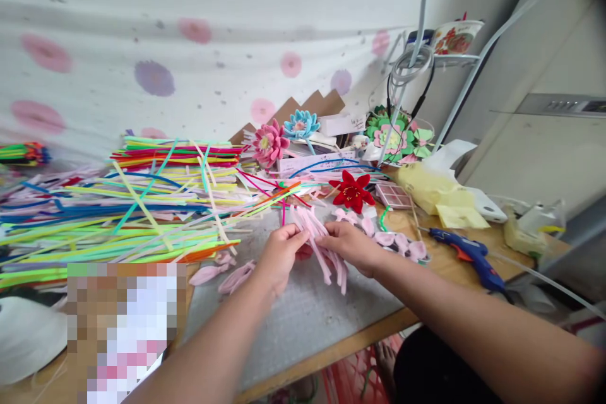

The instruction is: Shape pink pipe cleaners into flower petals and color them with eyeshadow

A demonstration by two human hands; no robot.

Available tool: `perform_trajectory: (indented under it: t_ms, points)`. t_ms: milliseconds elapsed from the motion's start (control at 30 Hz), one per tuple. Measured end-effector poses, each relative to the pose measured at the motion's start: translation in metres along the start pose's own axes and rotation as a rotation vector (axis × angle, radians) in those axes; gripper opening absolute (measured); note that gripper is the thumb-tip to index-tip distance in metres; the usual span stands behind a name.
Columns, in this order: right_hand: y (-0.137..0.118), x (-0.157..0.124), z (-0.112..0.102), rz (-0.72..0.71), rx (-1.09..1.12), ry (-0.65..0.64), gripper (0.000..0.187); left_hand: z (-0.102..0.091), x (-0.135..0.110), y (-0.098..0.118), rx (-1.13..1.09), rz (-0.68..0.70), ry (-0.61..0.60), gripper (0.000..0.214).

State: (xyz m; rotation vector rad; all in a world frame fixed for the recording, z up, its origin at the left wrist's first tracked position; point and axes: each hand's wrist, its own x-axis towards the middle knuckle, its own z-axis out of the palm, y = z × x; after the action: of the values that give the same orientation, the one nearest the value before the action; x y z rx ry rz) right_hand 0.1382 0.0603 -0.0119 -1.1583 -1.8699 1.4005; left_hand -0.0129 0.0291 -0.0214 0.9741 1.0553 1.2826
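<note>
Between my two hands is a bundle of pale pink pipe cleaners (331, 260), held over the grey mat (293, 334). My left hand (280, 259) pinches the bundle from the left with thumb and fingers. From the right, my right hand (353, 246) has its fingers closed on the same strands. Loose ends stick up above the hands and hang down below them. Pink pipe-cleaner petals (237, 278) lie left of my left hand. More pink petal pieces (402, 245) sit in a row beyond my right hand, near a red pipe-cleaner flower (353, 191).
Heaps of coloured pipe cleaners (118, 214) cover the table's left side. A blue glue gun (468, 255) lies at right, beside a yellow plastic bag (426, 186). Pink (269, 143) and blue (302, 124) flowers stand at the back. A rack (457, 60) with coiled cable rises behind.
</note>
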Motion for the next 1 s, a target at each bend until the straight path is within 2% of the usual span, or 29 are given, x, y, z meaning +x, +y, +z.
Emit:
perform_trajectory:
  t_ms: [167,300,433,500,567,667,767,900,1000]
  points:
    - [0.005,0.006,-0.006,0.075,-0.109,0.061,0.021,-0.001,0.001,-0.001,0.023,-0.037,0.053,0.019]
    - [0.012,0.014,-0.017,0.084,-0.314,0.158,0.022,-0.004,0.004,-0.003,0.079,-0.055,0.124,0.018]
    - [0.008,0.015,-0.026,0.008,-0.56,0.233,0.018,-0.008,0.007,-0.003,0.151,-0.01,0.206,0.016]
    - [0.0,0.009,-0.025,-0.062,-0.635,0.271,0.015,-0.009,0.008,-0.002,0.177,0.016,0.225,0.017]
    - [-0.008,0.003,-0.018,-0.164,-0.662,0.303,0.022,-0.009,0.007,-0.003,0.187,0.028,0.206,0.019]
    - [-0.016,0.0,-0.003,-0.248,-0.526,0.228,0.023,-0.007,0.006,-0.004,0.182,0.03,0.149,0.023]
    - [-0.015,0.003,0.006,-0.148,-0.242,0.133,0.014,-0.005,0.005,-0.004,0.167,0.029,0.121,0.026]
    - [-0.007,0.009,-0.002,-0.059,-0.071,0.107,0.002,-0.007,0.007,0.0,0.159,0.024,0.158,0.023]
    - [-0.002,0.009,-0.01,-0.06,-0.032,0.092,0.007,-0.007,0.006,0.004,0.143,0.013,0.15,0.022]
